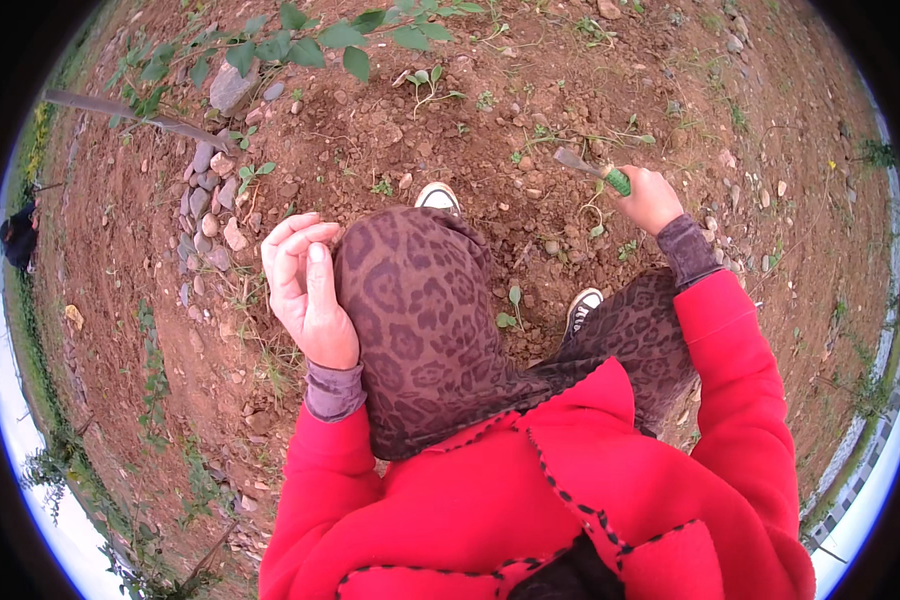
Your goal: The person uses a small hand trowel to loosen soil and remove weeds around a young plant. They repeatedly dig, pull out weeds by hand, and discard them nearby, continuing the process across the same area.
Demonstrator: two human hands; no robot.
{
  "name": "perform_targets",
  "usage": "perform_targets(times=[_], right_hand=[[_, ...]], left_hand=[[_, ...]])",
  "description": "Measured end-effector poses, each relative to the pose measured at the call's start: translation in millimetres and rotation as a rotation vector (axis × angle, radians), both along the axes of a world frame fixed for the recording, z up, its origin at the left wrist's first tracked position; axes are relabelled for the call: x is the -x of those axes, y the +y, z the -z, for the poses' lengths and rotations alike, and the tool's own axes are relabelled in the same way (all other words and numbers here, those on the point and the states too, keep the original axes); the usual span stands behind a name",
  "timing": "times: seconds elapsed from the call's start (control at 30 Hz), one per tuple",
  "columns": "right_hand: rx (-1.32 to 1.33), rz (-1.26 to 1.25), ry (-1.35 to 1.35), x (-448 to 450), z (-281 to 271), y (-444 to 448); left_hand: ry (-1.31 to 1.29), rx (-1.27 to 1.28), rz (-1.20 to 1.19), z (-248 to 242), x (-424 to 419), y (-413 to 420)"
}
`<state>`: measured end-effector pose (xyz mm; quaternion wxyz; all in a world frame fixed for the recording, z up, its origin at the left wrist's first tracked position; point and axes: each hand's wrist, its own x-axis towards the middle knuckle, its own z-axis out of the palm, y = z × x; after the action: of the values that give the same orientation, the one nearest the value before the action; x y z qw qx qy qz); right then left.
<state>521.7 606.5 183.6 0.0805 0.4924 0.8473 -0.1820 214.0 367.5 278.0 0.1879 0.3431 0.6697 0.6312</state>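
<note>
In my right hand is a small hand tool with a green handle and a short flat metal blade. The blade points left, over loose reddish soil with small weeds. A low weed with a thin stem is just below the tool. My left hand rests beside my left knee, palm turned up, fingers loosely curled and holding nothing. Between my canvas shoes the ground is crumbly, with a two-leaved seedling.
A pile of stones lies at the left, near a wooden stake that leans outward. A leafy branch hangs across the upper left. Another person in dark clothing is far off at the left rim. Larger weeds grow ahead.
</note>
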Motion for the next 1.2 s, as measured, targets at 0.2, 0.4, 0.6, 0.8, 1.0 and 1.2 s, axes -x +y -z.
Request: perform_targets(times=[0.2,0.4,0.6,0.8,1.0,1.2], right_hand=[[0.081,0.098,0.009,-38.9,-8.5,-0.4],[0.093,0.179,-0.024,-68.0,-20.7,-9.8],[0.109,0.213,0.010,-112.8,-26.1,-33.5],[0.162,0.296,-0.029,-147.9,-30.6,-50.5],[0.051,0.262,-0.080,-178.2,-45.5,-48.2],[-0.042,0.210,0.043,-217.0,-46.6,-32.9]], left_hand=[[0.088,0.001,-0.005,4.8,5.8,4.8],[0.097,0.031,0.054,7.7,10.3,22.9],[0.170,-0.023,0.189,-0.4,-6.4,63.2],[-0.082,-0.037,0.626,-46.1,-40.9,114.6],[-0.120,0.075,1.060,-90.9,-98.9,144.7],[-0.011,0.263,1.291,-107.7,-147.2,161.1]])
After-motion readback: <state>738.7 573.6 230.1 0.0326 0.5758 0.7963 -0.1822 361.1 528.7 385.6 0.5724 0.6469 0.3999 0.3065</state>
